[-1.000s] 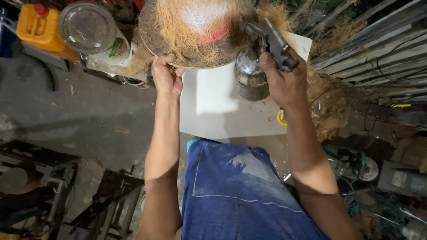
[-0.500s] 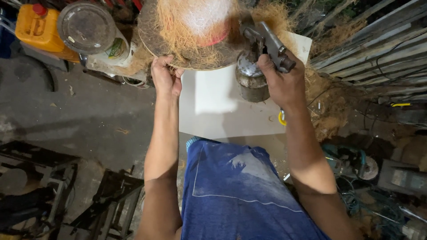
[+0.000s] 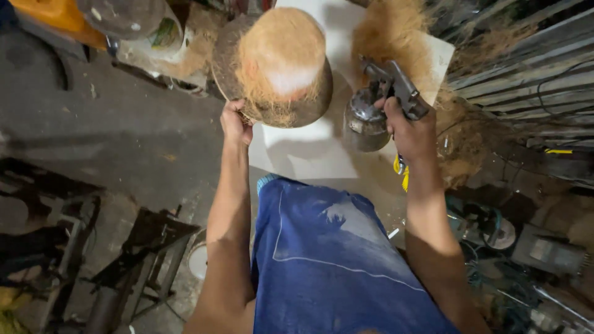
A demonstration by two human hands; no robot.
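Left hand (image 3: pixel 236 124) closed, pinching rim of coir-fibre bowl (image 3: pixel 275 62): light, springy, frays easily. Right hand (image 3: pixel 411 127) beside bowl, clenched round spray gun (image 3: pixel 387 93) grip; metal cup likely heavy.

White board (image 3: pixel 309 158) under work area, loose brown fibre heap (image 3: pixel 390 28) on its far edge. Orange jerrycan (image 3: pixel 59 15) top left, beside round grey lid (image 3: pixel 124 15). Dark metal stands (image 3: pixel 145 241) lower left on concrete floor (image 3: pixel 124 136). Corrugated metal sheets (image 3: pixel 526 68) at right.

Dim, warm light from above; dark corners (strong wide-angle bending), soft blur at edges.
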